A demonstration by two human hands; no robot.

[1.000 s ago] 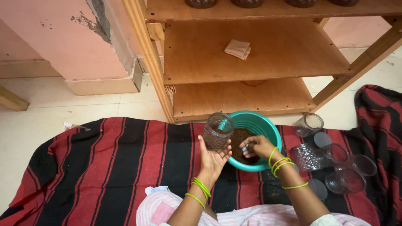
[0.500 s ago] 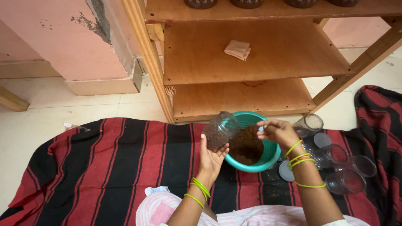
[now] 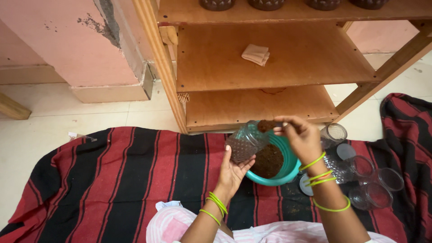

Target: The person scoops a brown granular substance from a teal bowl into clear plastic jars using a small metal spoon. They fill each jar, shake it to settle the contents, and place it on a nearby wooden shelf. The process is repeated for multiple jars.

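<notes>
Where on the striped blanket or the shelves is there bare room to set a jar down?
The striped blanket lies bare left of the left hand. The middle shelf is open right of the folded cloth, and the lower shelf is bare. Crowded: right of the teal bowl, among empty jars and lids.

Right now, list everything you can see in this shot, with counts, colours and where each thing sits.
held jar: 1, clear textured, tilted over the bowl, partly filled with brown powder
spoon: 1, heaped with brown powder, at the jar mouth
bowl: 1, teal, on the blanket, holds brown powder
empty jars: about 5, clear, on the blanket right of the bowl
lids: 2 or 3, grey, among the empty jars
blanket: 1, red and black striped, on the floor
shelf unit: 1, wooden, behind the bowl
folded cloth: 1, beige, middle shelf
dark jars: 4, top shelf, cut off
left hand: holds the jar
right hand: holds the spoon
</notes>
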